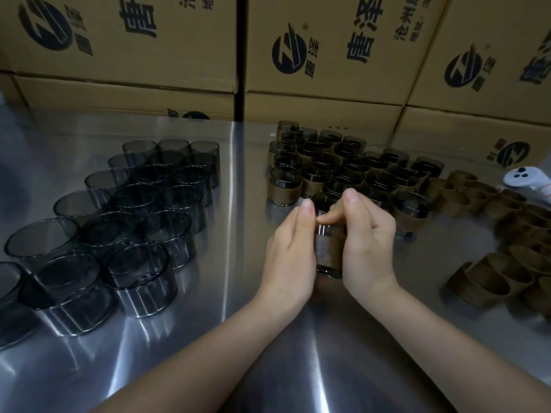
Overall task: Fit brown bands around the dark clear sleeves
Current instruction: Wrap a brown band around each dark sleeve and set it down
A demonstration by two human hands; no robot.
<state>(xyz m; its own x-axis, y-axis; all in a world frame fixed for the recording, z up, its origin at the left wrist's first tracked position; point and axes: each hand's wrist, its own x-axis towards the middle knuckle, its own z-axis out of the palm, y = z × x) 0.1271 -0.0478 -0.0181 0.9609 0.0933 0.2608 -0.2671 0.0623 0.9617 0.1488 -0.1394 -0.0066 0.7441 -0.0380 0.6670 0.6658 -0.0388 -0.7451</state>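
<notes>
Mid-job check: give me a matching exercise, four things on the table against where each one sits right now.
Things:
1. bare sleeves
2. banded sleeves
3. loose bands
4. held sleeve

Places:
A. between the left hand and right hand
B. right side of the table
C. left side of the table
D. middle of the table, beyond the hands

Pairs: 1-C, 2-D, 3-B, 4-A
</notes>
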